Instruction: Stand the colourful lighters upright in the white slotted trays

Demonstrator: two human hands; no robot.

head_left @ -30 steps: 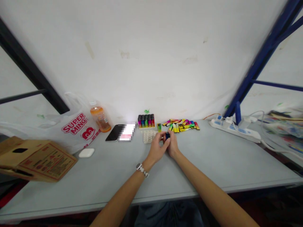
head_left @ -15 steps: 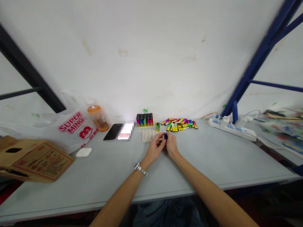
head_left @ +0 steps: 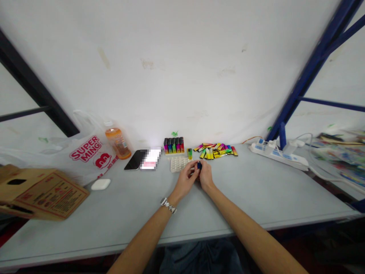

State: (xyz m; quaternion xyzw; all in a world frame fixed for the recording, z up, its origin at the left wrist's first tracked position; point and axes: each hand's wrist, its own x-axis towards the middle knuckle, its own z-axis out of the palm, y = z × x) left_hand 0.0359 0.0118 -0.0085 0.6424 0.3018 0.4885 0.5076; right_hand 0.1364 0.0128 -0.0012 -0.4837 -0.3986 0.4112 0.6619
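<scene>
My left hand [head_left: 186, 179] and my right hand [head_left: 205, 176] meet over the grey table [head_left: 256, 194], fingers pinched together round a small dark blue lighter [head_left: 199, 165]. Just beyond the hands lies a white tray [head_left: 178, 164] with rows of holes. Behind it stands a tray of upright colourful lighters [head_left: 173, 145], and one lighter [head_left: 189, 153] stands alone. A heap of loose colourful lighters [head_left: 216, 150] lies to the right of that. A watch is on my left wrist.
At the left are a cardboard box [head_left: 40, 193], a white plastic bag [head_left: 85, 152], an orange bottle [head_left: 116, 140], a white case [head_left: 100, 184] and a phone [head_left: 142, 159]. A power strip [head_left: 278, 154] with cables lies at the right, by a blue rack post [head_left: 310, 68].
My hands have stayed together on the small blue lighter, with only slight finger shifts. The view has drifted a little.
</scene>
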